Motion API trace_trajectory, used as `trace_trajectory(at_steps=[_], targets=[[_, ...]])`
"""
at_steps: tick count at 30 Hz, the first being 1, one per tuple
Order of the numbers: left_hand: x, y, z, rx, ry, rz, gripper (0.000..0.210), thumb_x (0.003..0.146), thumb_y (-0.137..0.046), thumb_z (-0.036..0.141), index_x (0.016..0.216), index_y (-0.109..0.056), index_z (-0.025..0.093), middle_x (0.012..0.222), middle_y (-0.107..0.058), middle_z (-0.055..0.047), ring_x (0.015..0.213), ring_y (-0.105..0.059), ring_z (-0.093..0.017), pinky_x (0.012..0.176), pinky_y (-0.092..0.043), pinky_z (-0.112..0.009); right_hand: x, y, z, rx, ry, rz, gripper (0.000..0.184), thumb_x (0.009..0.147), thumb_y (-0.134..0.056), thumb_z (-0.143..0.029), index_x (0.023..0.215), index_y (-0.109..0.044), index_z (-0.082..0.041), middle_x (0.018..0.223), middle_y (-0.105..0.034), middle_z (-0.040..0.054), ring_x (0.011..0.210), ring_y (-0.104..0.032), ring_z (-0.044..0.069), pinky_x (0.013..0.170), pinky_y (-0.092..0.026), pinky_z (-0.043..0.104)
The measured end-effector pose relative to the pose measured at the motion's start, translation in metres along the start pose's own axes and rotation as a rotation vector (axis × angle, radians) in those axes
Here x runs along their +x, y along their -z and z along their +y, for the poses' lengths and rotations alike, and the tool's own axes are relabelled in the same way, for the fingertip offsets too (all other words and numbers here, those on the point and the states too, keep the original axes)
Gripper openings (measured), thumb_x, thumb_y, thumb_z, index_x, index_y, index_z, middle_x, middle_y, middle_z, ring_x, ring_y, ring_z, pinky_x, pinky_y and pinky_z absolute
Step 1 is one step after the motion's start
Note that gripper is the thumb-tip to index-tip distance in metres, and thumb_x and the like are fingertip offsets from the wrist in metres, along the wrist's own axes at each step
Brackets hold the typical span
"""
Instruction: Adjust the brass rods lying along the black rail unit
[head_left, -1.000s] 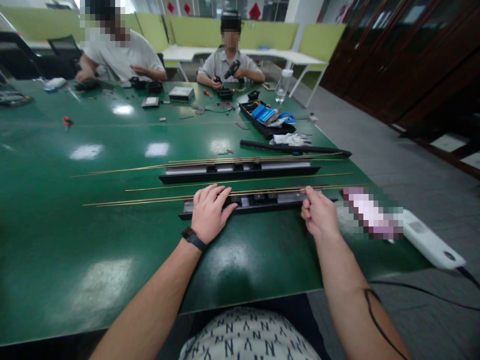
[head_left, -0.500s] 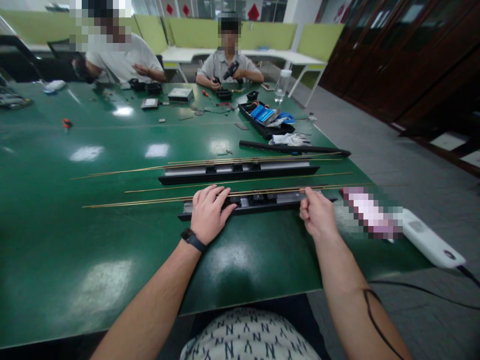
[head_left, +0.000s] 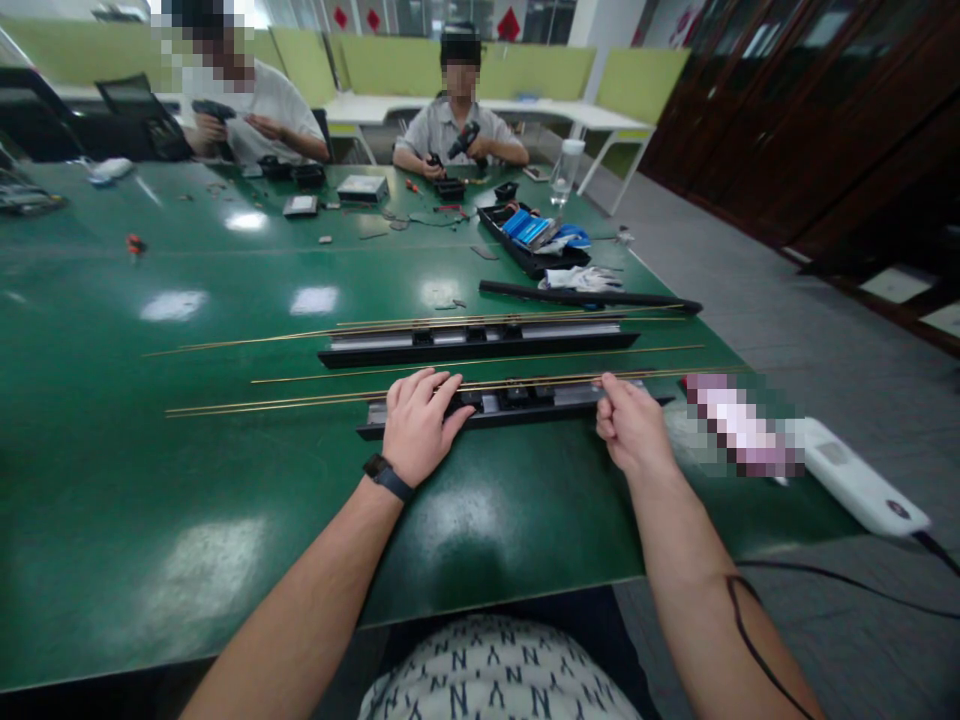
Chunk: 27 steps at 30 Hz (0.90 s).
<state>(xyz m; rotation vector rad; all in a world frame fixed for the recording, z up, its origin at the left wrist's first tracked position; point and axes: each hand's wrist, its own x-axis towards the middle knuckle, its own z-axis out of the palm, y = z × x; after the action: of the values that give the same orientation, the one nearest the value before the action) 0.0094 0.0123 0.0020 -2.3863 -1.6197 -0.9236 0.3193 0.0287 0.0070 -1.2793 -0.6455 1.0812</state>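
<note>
My left hand (head_left: 421,425) is curled over the left part of the nearer black rail (head_left: 581,413), its thumb on the near side and its fingers across the top. Thin golden rods (head_left: 300,403) run along this rail and pass under those fingers. At the rail's right end my right hand (head_left: 634,425) is closed in a pinch, thumb and forefinger at a golden rod. Small black blocks (head_left: 517,393) sit in the rail's channel between my hands. Just behind, a single golden rod (head_left: 322,377) lies on the table.
A second black rail (head_left: 480,352) with rods lies farther back, before a long black strip (head_left: 585,295). A black tray (head_left: 536,245) and gloves (head_left: 581,278) are beyond. A white device (head_left: 862,475) lies at right. Two people sit opposite, each with a drill (head_left: 463,140).
My right hand's fingertips have slid slightly left along the rods. My left hand stays in place. The person at far left has raised a drill.
</note>
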Motion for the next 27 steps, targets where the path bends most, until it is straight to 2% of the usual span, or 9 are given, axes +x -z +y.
trace_trajectory(at_steps=[27], targets=[[0.0007, -0.0004, 0.0006, 0.018, -0.016, 0.018, 0.043, 0.100, -0.061, 0.047, 0.136, -0.065, 0.024, 0.133, -0.070, -0.011, 0.132, -0.057, -0.032, 0.112, -0.037, -0.049, -0.0007, -0.0002, 0.0004, -0.011, 0.010, 0.014, 0.037, 0.076, -0.087, -0.047, 0.086, -0.070, -0.016, 0.045, -0.049, -0.0064, 0.029, -0.034, 0.004, 0.028, -0.022, 0.014]])
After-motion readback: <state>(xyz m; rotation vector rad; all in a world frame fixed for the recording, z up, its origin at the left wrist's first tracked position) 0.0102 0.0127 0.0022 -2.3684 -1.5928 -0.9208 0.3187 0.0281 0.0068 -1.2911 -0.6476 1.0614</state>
